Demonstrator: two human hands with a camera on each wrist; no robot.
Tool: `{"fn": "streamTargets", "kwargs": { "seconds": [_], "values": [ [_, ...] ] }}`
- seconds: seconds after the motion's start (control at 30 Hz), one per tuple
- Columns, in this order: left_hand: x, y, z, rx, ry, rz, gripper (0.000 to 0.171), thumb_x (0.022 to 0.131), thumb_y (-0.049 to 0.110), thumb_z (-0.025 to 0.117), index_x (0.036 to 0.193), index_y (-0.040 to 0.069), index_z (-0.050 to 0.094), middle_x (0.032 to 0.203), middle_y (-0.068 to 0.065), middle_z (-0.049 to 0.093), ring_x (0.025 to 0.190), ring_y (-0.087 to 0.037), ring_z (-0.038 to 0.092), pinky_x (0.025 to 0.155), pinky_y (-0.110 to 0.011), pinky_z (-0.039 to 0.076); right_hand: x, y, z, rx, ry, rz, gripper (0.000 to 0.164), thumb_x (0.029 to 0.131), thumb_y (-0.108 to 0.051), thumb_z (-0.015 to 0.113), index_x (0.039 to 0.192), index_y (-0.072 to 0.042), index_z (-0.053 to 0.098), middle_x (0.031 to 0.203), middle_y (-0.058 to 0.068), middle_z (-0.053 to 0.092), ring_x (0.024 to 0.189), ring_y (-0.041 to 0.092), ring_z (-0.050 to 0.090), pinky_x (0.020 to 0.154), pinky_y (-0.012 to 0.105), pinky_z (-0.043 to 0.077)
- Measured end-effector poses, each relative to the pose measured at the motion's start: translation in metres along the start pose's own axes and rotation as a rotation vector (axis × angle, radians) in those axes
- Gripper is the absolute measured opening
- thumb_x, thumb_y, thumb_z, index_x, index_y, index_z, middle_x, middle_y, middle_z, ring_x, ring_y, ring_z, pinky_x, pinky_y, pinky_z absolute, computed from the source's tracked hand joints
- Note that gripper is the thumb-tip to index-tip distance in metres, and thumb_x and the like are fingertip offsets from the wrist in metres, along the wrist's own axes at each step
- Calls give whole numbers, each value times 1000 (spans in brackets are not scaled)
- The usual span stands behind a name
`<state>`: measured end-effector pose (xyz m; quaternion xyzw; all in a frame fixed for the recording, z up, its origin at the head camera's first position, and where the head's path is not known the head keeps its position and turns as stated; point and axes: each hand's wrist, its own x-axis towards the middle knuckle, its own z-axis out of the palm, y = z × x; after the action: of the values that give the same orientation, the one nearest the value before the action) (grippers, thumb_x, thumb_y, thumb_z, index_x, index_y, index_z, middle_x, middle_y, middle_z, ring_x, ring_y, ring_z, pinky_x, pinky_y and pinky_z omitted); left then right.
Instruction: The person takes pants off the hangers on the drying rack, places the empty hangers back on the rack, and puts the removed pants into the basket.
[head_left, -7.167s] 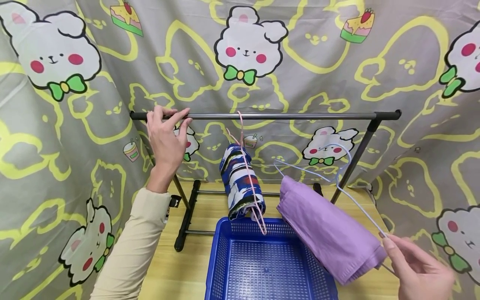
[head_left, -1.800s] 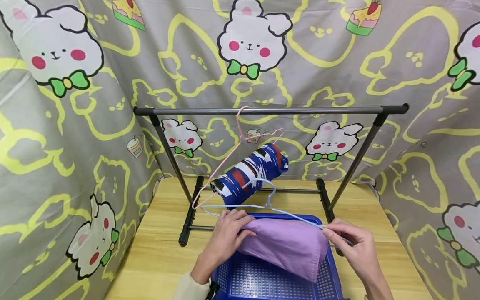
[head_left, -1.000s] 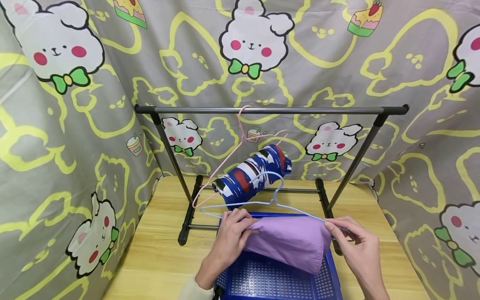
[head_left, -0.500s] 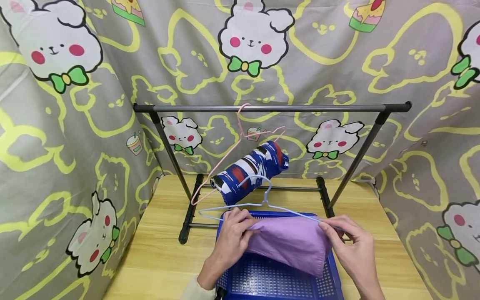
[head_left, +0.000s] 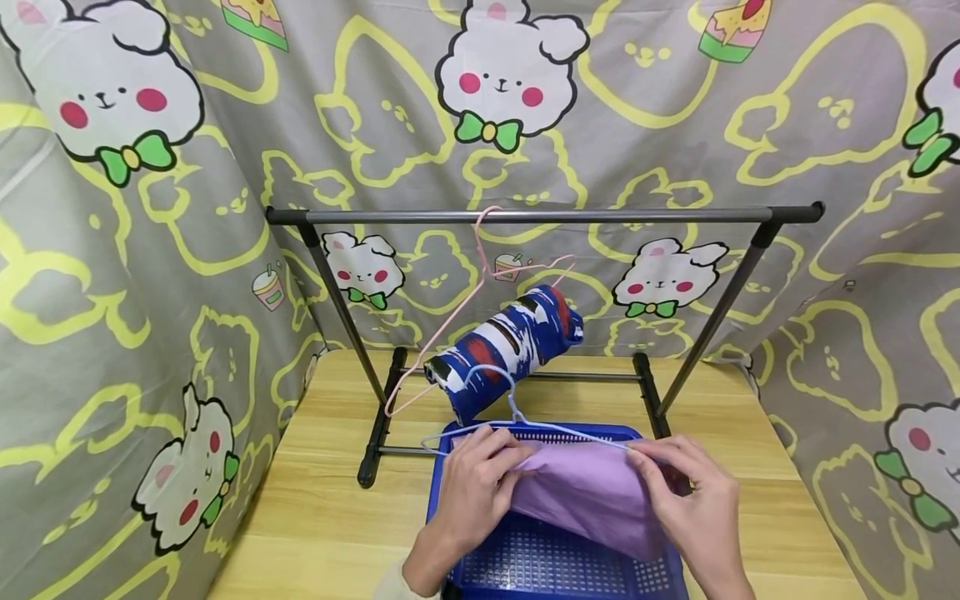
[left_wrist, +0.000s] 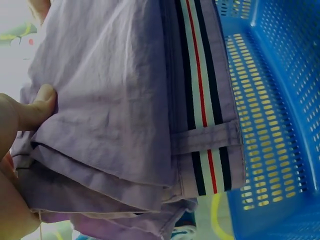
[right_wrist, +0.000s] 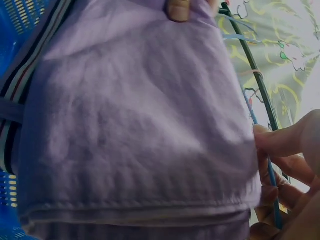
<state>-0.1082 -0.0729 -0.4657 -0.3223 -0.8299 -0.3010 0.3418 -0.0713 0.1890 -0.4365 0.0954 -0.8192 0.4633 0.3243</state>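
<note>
Purple pants (head_left: 577,487) hang folded over a light blue hanger (head_left: 558,429), above the basket. My left hand (head_left: 480,483) pinches the pants near their left end, thumb (left_wrist: 42,102) on top of the cloth. At the other end my right hand (head_left: 690,492) pinches the hanger's arm between thumb and fingers, right at the cloth's edge. The left wrist view shows the striped waistband (left_wrist: 205,100) with a belt loop. Behind, a blue, white and red patterned garment (head_left: 510,346) hangs rolled on a pink hanger (head_left: 450,312), whose hook is over the rail.
A black and grey clothes rack (head_left: 645,216) stands on the wooden table (head_left: 300,517). In front of it sits a blue plastic basket (head_left: 570,567), partly covered by the pants and hands. A patterned curtain (head_left: 660,158) surrounds the table at the back and sides.
My left hand has come down from the rail to the pants. The blue hanger has moved left over the basket, its hook lately shifting further left. The pink hanger has turned.
</note>
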Motion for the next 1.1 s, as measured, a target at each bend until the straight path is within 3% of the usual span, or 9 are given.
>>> {"fn": "streamTargets", "kwargs": {
  "seconds": [0.23,0.43,0.63,0.9,1.1],
  "values": [
    [2,3,-6,13,47,40,20,82,8,77,96,22,81,96,13,69,80,-9,58,68,-24,48,-6,3,0,-121,26,-40,24,74,8,86,87,-11,82,81,-4,70,71,3,52,58,15,39],
    [-1,-1,-16,-19,75,64,23,80,5,76,97,20,81,96,11,69,79,-11,57,69,-25,47,-11,8,-13,-187,46,37,22,74,8,86,85,-11,82,78,-7,67,71,0,50,64,12,37],
    [-3,-8,-22,-65,111,26,27,77,0,78,97,19,82,94,11,69,77,-11,56,67,-25,47,-17,20,-33,-228,111,30,23,71,12,86,82,-7,81,79,-6,70,72,-9,51,67,10,35],
    [-6,-15,-25,-79,127,-21,29,75,-4,76,92,19,81,91,11,69,75,-11,57,64,-24,47,-20,27,-70,-297,146,73,16,73,11,85,84,0,81,83,-27,65,70,-9,46,68,10,34],
    [-6,-17,-28,-91,145,-43,29,76,-2,78,97,18,82,92,12,69,74,-10,57,62,-23,45,-18,27,-93,-352,180,91,16,74,14,83,85,3,80,82,-36,60,68,-12,46,68,9,34]
  ]
}}
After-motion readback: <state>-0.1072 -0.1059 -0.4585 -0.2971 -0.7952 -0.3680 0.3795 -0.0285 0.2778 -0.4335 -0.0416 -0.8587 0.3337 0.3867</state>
